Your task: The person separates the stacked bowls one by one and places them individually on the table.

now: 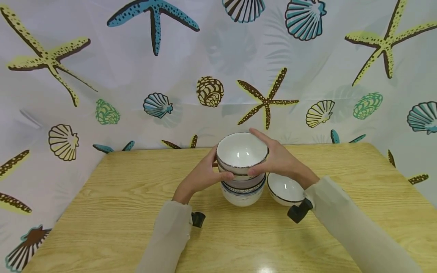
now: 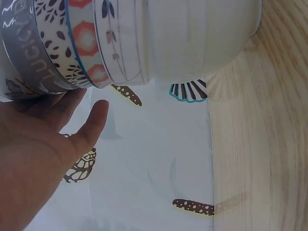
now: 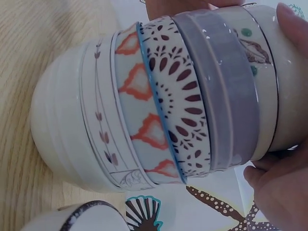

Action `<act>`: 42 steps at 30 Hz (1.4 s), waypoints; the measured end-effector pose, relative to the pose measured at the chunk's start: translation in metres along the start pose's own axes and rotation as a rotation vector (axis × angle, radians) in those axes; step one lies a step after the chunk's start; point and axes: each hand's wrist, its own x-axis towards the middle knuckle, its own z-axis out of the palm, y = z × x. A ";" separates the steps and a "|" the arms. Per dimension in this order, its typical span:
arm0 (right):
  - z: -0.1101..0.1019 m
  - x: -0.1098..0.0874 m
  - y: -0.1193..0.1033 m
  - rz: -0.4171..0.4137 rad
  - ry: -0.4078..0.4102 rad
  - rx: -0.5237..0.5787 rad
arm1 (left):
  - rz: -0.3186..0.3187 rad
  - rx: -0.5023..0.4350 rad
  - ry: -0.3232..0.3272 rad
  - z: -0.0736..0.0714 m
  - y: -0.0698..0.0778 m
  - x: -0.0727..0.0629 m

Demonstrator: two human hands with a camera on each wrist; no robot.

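Note:
A tall stack of nested bowls stands on the table, its white-lined top bowl [image 1: 242,149] edged with a dark speckled rim. My left hand [image 1: 201,176] holds the stack's upper left side, thumb in front. From the right, my right hand [image 1: 281,161] grips the top bowl, thumb in front and fingertips at the far rim. Lower down are a grey bowl [image 3: 224,91], a bowl with brown petal marks [image 3: 178,96], one with orange patches [image 3: 144,106] and a pale bottom bowl [image 3: 57,115]. The left fingertips are partly hidden behind the bowls.
A single white bowl [image 1: 285,187] with a dark rim sits just right of the stack, partly under the right forearm. The wooden table [image 1: 136,220] ends at a cloth backdrop [image 1: 191,129] printed with starfish and shells.

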 end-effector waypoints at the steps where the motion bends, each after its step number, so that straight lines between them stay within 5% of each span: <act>1: 0.001 0.000 0.000 0.004 0.007 -0.001 | -0.001 -0.002 0.000 0.000 0.000 0.000; 26: -0.011 -0.005 -0.009 -0.043 0.128 0.013 | -0.034 -0.002 0.002 0.000 0.000 0.001; 42: -0.033 -0.022 -0.015 0.068 0.262 0.088 | -0.006 -0.006 0.004 0.000 -0.004 0.002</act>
